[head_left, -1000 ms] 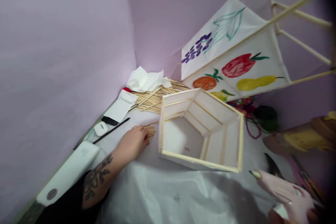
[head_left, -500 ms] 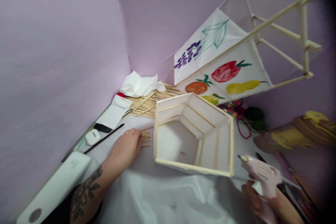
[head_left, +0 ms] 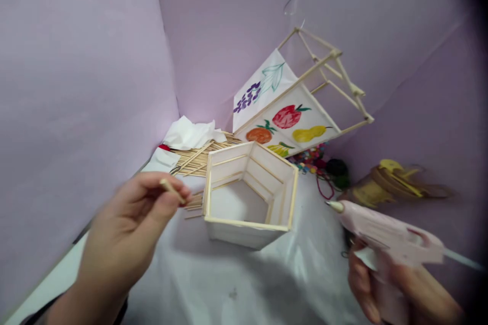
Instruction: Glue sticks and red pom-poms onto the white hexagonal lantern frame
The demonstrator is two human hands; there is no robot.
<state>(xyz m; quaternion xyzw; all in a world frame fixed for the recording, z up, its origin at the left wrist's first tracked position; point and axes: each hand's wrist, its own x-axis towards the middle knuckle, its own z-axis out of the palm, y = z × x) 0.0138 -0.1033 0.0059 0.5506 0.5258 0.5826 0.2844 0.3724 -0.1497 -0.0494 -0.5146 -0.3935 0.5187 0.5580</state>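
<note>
Between thumb and fingers, my left hand (head_left: 127,231) pinches a short wooden stick (head_left: 172,191), raised left of the box frame. My right hand (head_left: 396,284) is wrapped round the handle of a pale pink glue gun (head_left: 389,231), whose nozzle points left. A five-sided open box (head_left: 244,233) of wooden sticks and white covering stands between my hands, touched by neither. Several short sticks (head_left: 195,203) lie just left of it, partly behind my left fingertips.
Behind the box leans a tall stick frame (head_left: 305,78) with painted fruit panels. Long sticks (head_left: 198,158) and crumpled white paper (head_left: 188,133) lie at the back left. Coloured beads (head_left: 310,157) and a brown-yellow container (head_left: 375,183) are at the right.
My left hand has risen from the short sticks with one pinched in it. The glue gun is raised and looks larger. The view has shifted, and the tall frame appears smaller.
</note>
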